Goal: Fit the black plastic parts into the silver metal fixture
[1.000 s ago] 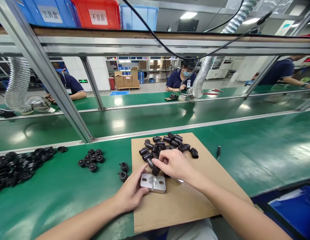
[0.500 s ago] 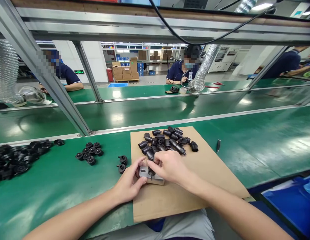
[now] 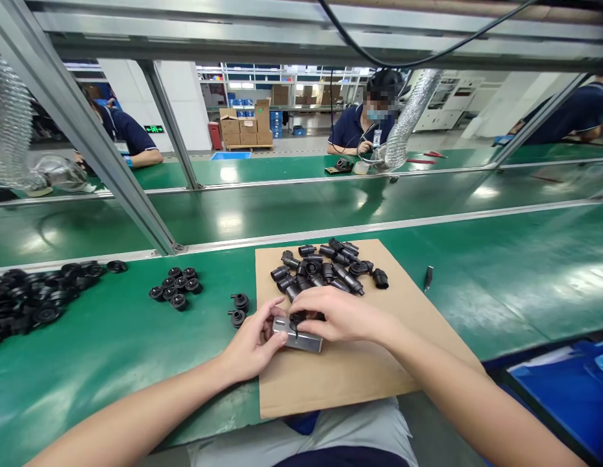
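Note:
A small silver metal block (image 3: 306, 341) with a slot in its top lies on the brown cardboard sheet (image 3: 379, 350). My left hand (image 3: 255, 340) grips the block's left end between thumb and fingers. Over the block, my right hand (image 3: 333, 314) has its fingers closed round a black plastic fitting (image 3: 296, 318), which stands at the block's top and is largely hidden by the fingers. Just beyond my hands lies a heap of black cylindrical fittings (image 3: 325, 269) on the cardboard. Two black parts with side spouts (image 3: 239, 310) sit on the green bench, left of the cardboard.
Several round black parts (image 3: 177, 285) form a group on the green bench (image 3: 111, 370), with a larger black pile (image 3: 26, 298) farther left. A small dark tool (image 3: 428, 277) lies right of the cardboard. Metal posts (image 3: 101, 143) rise ahead; a co-worker (image 3: 362, 126) sits opposite.
My right hand has turned, its fingers now lying lower and flatter around the black fitting. My left hand still holds the block. The view has tilted slightly.

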`<action>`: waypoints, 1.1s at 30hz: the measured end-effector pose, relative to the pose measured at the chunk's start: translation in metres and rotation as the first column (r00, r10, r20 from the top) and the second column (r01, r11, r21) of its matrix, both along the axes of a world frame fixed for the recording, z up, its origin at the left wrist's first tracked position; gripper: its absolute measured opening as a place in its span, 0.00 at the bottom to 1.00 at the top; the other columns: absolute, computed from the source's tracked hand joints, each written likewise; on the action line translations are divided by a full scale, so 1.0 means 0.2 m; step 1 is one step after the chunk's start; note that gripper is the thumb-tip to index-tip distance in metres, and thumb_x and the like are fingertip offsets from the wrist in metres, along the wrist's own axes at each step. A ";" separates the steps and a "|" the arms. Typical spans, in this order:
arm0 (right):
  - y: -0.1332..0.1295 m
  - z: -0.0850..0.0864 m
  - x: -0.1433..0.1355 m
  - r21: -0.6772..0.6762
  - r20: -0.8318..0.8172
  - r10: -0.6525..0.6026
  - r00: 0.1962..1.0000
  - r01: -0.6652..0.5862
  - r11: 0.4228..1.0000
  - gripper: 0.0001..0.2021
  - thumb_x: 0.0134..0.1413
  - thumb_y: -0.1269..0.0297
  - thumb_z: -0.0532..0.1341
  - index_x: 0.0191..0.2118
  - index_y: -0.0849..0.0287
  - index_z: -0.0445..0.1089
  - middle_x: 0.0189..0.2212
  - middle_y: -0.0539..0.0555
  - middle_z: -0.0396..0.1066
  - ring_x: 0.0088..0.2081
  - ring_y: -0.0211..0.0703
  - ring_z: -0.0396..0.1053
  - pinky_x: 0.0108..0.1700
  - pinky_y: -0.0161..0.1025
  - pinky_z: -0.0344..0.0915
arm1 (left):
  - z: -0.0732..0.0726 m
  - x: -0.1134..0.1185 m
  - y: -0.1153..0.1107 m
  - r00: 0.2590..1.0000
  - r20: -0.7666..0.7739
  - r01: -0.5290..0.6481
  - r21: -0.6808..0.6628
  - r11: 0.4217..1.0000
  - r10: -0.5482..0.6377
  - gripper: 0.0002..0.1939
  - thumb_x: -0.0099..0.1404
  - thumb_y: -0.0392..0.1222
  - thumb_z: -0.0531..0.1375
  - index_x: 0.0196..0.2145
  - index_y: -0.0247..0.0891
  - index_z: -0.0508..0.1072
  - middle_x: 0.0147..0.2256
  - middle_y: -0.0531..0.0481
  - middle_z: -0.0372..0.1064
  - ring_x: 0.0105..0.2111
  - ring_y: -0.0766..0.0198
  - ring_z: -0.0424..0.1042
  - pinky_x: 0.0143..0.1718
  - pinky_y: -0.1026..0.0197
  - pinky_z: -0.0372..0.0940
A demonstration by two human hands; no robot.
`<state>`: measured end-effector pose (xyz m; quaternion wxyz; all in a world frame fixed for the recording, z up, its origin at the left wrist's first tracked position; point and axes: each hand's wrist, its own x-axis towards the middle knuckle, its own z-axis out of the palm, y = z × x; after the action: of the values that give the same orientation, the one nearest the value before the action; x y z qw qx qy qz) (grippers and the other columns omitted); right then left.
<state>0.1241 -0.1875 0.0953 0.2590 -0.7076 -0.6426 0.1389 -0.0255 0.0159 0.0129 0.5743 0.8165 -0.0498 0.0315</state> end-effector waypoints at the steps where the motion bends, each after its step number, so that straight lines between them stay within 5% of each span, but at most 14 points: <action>1: 0.01 -0.01 0.00 -0.001 0.001 -0.003 1.000 0.003 1.000 0.17 0.61 0.73 0.66 0.55 0.55 0.76 0.45 0.55 0.78 0.47 0.49 0.74 0.49 0.42 0.67 | 0.00 0.00 0.00 1.000 -0.003 -0.005 -0.005 1.000 0.005 0.29 0.74 0.49 0.59 0.68 0.46 0.56 0.54 0.44 0.68 0.48 0.54 0.73 0.47 0.54 0.68; 9: 0.00 0.00 -0.04 -0.038 0.055 -0.042 0.998 0.045 0.998 0.17 0.61 0.70 0.68 0.55 0.54 0.76 0.44 0.55 0.78 0.45 0.50 0.75 0.47 0.41 0.67 | 0.00 0.00 0.00 1.000 -0.016 -0.013 -0.016 1.000 0.013 0.30 0.73 0.47 0.59 0.68 0.45 0.56 0.55 0.43 0.68 0.48 0.54 0.73 0.48 0.54 0.70; 12: -0.08 0.04 -0.02 -0.063 0.076 -0.201 0.977 0.206 0.976 0.23 0.59 0.61 0.72 0.59 0.54 0.71 0.52 0.57 0.75 0.51 0.52 0.73 0.51 0.43 0.67 | -0.01 -0.01 0.00 1.000 0.008 0.007 0.022 1.000 -0.008 0.32 0.72 0.43 0.60 0.69 0.43 0.56 0.55 0.42 0.68 0.47 0.54 0.72 0.47 0.54 0.70; 15: -0.19 0.05 0.00 -0.168 0.201 -0.470 0.859 0.503 0.848 0.21 0.58 0.54 0.72 0.52 0.59 0.73 0.48 0.59 0.76 0.47 0.56 0.74 0.46 0.46 0.68 | -0.03 -0.01 0.00 0.999 0.013 0.048 0.062 0.997 -0.049 0.35 0.69 0.39 0.62 0.69 0.43 0.55 0.56 0.42 0.69 0.43 0.57 0.72 0.45 0.55 0.70; 18: -0.28 0.01 0.00 -0.327 0.319 -0.550 0.772 0.634 0.701 0.17 0.57 0.53 0.72 0.43 0.60 0.75 0.39 0.60 0.77 0.41 0.59 0.75 0.40 0.46 0.67 | -0.04 -0.01 0.00 0.998 0.015 0.066 0.088 0.994 -0.068 0.37 0.67 0.36 0.62 0.69 0.46 0.55 0.57 0.43 0.68 0.45 0.55 0.72 0.47 0.54 0.69; 21: -0.37 -0.05 -0.01 -0.355 0.229 -0.472 0.852 0.524 0.774 0.17 0.61 0.61 0.68 0.54 0.58 0.73 0.48 0.60 0.75 0.48 0.58 0.74 0.47 0.46 0.68 | -0.04 -0.01 0.00 0.996 0.017 0.082 0.101 0.992 -0.084 0.36 0.67 0.35 0.61 0.70 0.48 0.56 0.58 0.45 0.68 0.49 0.52 0.71 0.50 0.52 0.68; 24: -0.43 -0.06 -0.01 -0.348 0.113 -0.348 0.931 0.365 0.864 0.29 0.60 0.72 0.63 0.66 0.52 0.63 0.62 0.59 0.67 0.59 0.56 0.69 0.58 0.46 0.66 | -0.04 -0.01 0.01 0.994 0.021 0.101 0.105 0.989 -0.104 0.37 0.67 0.34 0.62 0.70 0.51 0.56 0.59 0.46 0.68 0.50 0.53 0.72 0.51 0.53 0.68; 33: -0.39 0.09 -0.01 -0.217 -0.012 -0.238 0.971 0.230 0.949 0.27 0.58 0.72 0.65 0.63 0.53 0.64 0.57 0.60 0.68 0.51 0.51 0.70 0.51 0.44 0.70 | -0.03 -0.02 0.02 0.990 0.034 0.130 0.118 0.984 -0.135 0.36 0.68 0.34 0.63 0.69 0.48 0.58 0.59 0.44 0.70 0.51 0.53 0.72 0.53 0.53 0.68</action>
<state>0.1230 -0.2650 0.1126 0.2081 -0.7997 -0.5304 0.1894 -0.0291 0.0199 0.0076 0.5257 0.8425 -0.1177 0.0072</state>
